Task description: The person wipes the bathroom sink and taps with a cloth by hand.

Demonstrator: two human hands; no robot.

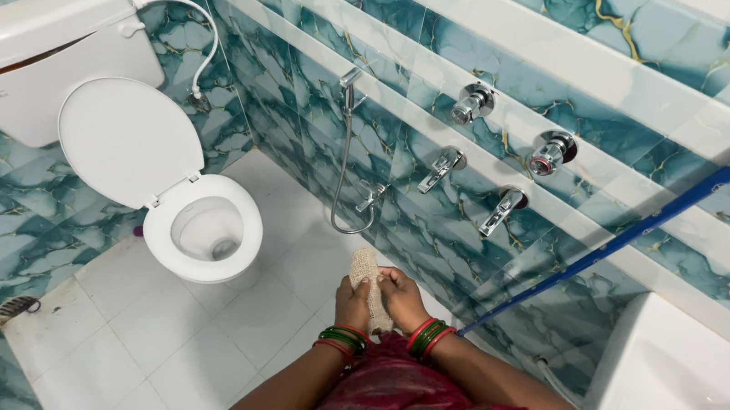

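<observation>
Both my hands hold a beige fibrous scrubber [367,274] upright in front of me. My left hand [352,304] grips its lower part from the left. My right hand [402,298] clasps it from the right, fingers closed against it. Red and green bangles sit on both wrists. A pink patterned garment covers my lap below the hands.
A white toilet [202,228] with raised lid stands left, its cistern [35,48] on the wall. Several chrome taps [502,210] and a hand spray hose [347,139] line the teal tiled wall. A blue pole [637,231] leans there. A white basin [682,397] is at right. Floor drain [16,307].
</observation>
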